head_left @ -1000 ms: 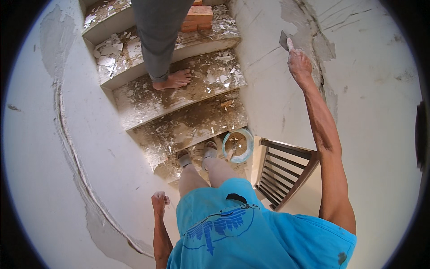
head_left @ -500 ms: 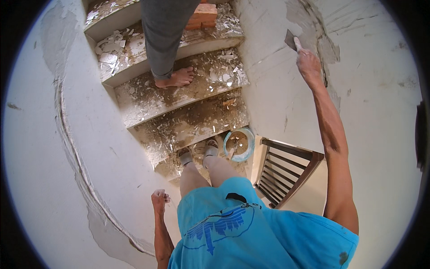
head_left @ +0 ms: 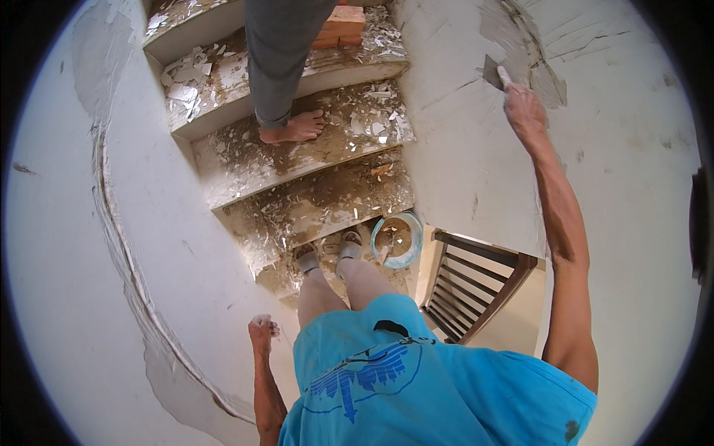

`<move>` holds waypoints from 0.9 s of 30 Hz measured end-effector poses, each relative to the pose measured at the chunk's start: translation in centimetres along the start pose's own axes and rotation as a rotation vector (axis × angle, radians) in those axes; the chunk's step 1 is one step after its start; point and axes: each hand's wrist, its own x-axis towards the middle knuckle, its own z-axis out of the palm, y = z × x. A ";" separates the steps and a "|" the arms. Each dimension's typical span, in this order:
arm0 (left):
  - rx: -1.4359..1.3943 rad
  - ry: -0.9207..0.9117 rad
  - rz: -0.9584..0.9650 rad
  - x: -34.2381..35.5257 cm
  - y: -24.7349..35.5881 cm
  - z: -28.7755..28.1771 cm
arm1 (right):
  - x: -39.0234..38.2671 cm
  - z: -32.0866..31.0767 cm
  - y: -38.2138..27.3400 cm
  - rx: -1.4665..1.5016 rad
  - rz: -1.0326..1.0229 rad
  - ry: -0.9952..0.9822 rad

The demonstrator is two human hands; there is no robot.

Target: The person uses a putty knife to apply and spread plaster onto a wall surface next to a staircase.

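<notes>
Grey-bladed scraper is gripped by the right hand, which is closed snugly around it, and it's held up to the cracked wall right of the stairs. Left hand is loosely curled off the stairs' near end; whether anything's held there can't be told. Pale-blue-rimmed bucket is parked at the stairs' lower right.

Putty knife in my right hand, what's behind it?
Behind the putty knife is the pale wall, with a grey patch showing near its blade. The surface directly behind the blade and your right hand is covered, so I can't tell its state.
</notes>
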 end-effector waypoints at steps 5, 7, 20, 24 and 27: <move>0.057 -0.007 -0.047 0.0 -0.5 -0.1 | -0.6 -0.1 1.1 -0.008 -0.037 0.049; 0.070 -0.023 -0.054 0.4 -1.0 -0.1 | 0.0 0.5 -0.8 0.041 -0.029 0.059; 0.046 -0.027 -0.036 0.4 -1.3 -0.5 | 1.1 2.5 0.2 0.056 -0.051 0.061; 0.039 -0.013 -0.026 -0.2 0.2 0.1 | 1.8 3.4 -2.1 0.125 -0.046 0.036; 0.075 -0.015 -0.004 0.3 0.2 -0.3 | 1.4 6.0 -0.5 0.147 -0.106 0.006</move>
